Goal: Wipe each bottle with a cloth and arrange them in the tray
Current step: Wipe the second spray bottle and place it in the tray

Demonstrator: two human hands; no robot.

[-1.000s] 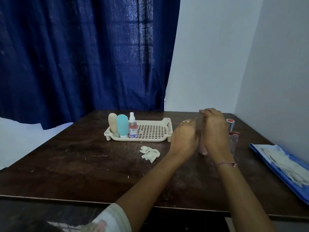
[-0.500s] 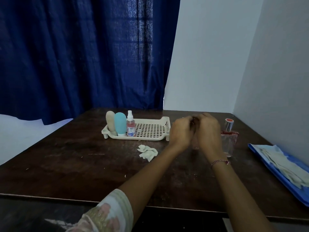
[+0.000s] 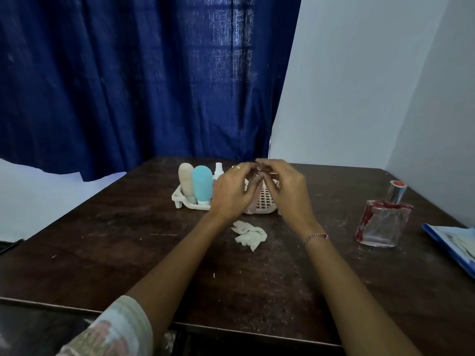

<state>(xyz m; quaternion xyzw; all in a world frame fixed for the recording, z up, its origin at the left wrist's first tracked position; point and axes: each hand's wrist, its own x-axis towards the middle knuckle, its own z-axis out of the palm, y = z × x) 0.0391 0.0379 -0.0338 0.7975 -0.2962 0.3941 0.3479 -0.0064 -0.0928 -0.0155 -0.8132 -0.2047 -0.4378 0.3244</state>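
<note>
Moved hands from 3 o'clock by glass bottle (image 3: 383, 224) to over tray (image 3: 266, 201). Gripped pink bottle (image 3: 254, 199), upright, between curled left hand (image 3: 231, 191) and right hand (image 3: 288, 188). Judged free tray slots just below, right hand nearer.

We have a single view, worn on the head, facing forward and down across the table (image 3: 128, 265) from its near edge at 6 o'clock. The curtain (image 3: 128, 73) fills 11 o'clock, the wall (image 3: 359, 86) 2 o'clock, and the tray (image 3: 180, 199) sits near, at centre.
</note>
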